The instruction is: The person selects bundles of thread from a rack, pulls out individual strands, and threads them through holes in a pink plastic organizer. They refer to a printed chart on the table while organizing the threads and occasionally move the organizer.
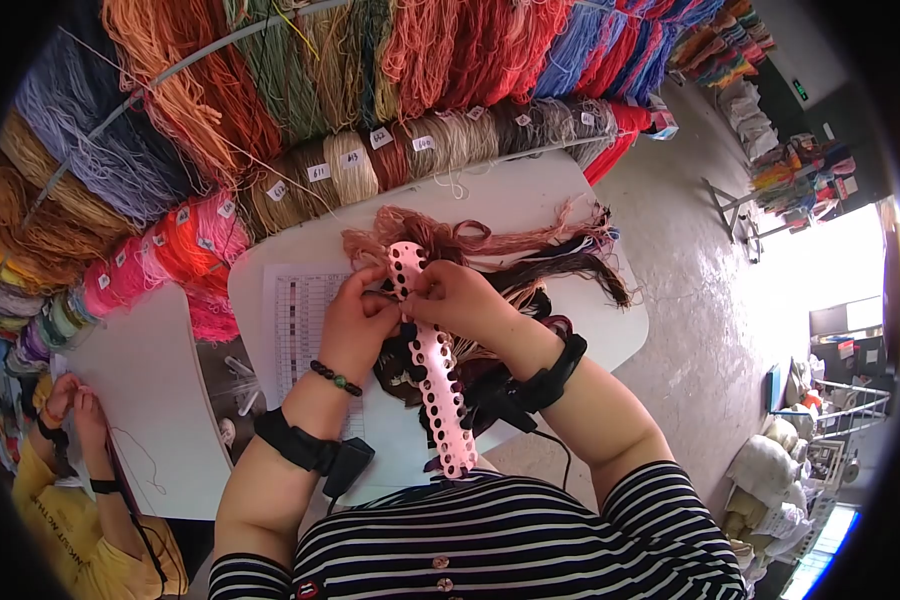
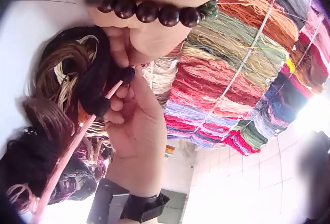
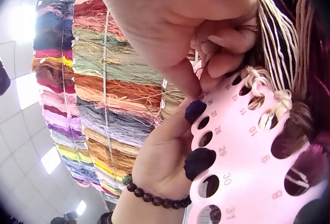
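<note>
A long pink thread holder card (image 1: pixel 435 375) with numbered holes along both edges lies lengthwise between the forearms. Skeins in black, brown and cream are looped through many of its holes. The left hand (image 1: pixel 355 318), with a beaded bracelet (image 1: pixel 336 378), grips the card's edge near the far end. Thumb and fingers of the right hand (image 3: pixel 191 33) pinch a dark thread at the same edge. The two hands' fingertips meet there, partly hiding the thread. Dark knots (image 3: pixel 200 163) sit in holes close by, and cream strands (image 3: pixel 276 33) hang from the opposite edge.
Loose brown and pink skeins (image 1: pixel 530 235) spread over the white table (image 1: pixel 610 330). A printed chart (image 1: pixel 305 320) lies under the left forearm. Racks of coloured thread (image 1: pixel 450 60) with number tags stand beyond. Another person's hands (image 1: pixel 78 405) are at a neighbouring table on the left.
</note>
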Demonstrator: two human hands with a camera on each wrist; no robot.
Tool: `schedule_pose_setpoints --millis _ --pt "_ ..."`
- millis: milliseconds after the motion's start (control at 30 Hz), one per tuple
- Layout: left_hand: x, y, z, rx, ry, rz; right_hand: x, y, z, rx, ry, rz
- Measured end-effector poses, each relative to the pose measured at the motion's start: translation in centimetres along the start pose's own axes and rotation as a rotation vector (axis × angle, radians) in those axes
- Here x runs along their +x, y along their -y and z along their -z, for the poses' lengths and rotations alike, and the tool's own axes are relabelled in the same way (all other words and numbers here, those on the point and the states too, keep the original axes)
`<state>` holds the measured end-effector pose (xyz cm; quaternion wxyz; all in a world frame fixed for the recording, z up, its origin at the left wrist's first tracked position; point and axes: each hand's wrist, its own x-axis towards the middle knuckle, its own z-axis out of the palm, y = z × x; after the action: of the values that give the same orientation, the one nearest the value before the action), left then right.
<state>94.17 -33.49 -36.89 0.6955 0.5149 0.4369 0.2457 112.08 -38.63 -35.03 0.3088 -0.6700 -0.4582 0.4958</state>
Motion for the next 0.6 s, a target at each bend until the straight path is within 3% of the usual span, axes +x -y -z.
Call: schedule_pose_setpoints --millis 100,300,600 --pt "-0.04 0.08 0.06 0.012 0.001 -0.033 -0.32 0.44 0.42 0.301 0.054 -0.108" --pt "-0.07 0.01 0.13 -0.054 0.009 0.008 -0.09 -0.14 -0.23 -0.058 -0.051 0.039" --pt "0.07 -0.16 0.54 -0.094 0.055 0.050 -0.10 0.69 -0.15 -0.148 -0.059 0.050"
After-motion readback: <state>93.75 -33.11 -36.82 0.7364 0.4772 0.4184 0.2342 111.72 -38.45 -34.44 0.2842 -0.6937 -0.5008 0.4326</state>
